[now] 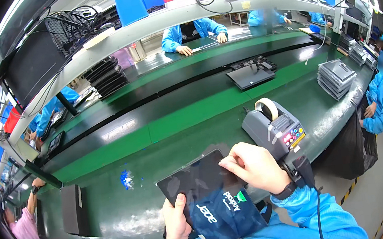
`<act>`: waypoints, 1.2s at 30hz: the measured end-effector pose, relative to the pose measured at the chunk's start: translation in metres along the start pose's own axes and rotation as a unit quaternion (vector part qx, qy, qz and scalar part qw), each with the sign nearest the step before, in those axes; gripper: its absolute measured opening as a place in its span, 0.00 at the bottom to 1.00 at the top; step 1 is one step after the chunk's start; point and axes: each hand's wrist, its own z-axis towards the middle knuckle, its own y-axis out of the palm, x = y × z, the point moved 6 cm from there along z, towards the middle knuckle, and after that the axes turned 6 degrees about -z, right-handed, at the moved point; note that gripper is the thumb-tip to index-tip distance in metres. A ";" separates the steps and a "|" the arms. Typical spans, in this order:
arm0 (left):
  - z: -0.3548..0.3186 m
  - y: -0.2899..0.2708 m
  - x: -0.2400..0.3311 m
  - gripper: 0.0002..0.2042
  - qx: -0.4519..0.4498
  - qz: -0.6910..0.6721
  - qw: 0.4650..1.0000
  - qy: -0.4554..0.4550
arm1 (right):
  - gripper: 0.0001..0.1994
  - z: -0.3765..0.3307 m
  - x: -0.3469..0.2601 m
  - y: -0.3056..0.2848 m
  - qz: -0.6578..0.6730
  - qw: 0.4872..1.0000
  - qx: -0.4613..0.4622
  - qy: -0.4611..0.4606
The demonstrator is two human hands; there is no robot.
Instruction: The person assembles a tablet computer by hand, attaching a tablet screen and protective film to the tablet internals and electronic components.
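A dark tablet [209, 189], its front covered by a glossy printed film, is tilted in front of me over the bench's near edge. My left hand [176, 220] grips its left edge, the thumb lying on the front. At the top right corner of the tablet, my right hand [257, 165] is closed in a pinch. Whatever sits between those fingertips is too small to make out. Just beyond my right hand stands a grey tape dispenser [271, 126] with a roll of pale tape and lit buttons.
Blue and white scraps [126, 180] lie on the green bench [111, 203], left of the tablet. A dark box [72, 210] stands farther left. Stacked panels [336, 78] sit far right; a dark device [251, 76] rests mid-line. Co-workers in blue sit across and at right.
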 end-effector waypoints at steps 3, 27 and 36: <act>0.001 0.002 -0.001 0.18 -0.003 -0.008 1.000 -0.005 | 0.13 -0.007 0.004 -0.005 -0.050 0.987 0.133 0.069; -0.002 -0.004 0.001 0.19 -0.002 0.006 0.999 0.037 | 0.23 -0.015 0.063 0.053 0.430 0.870 -0.073 0.228; -0.003 -0.008 -0.004 0.20 0.022 -0.022 0.999 0.034 | 0.20 -0.005 0.032 0.045 0.642 0.753 -0.016 0.144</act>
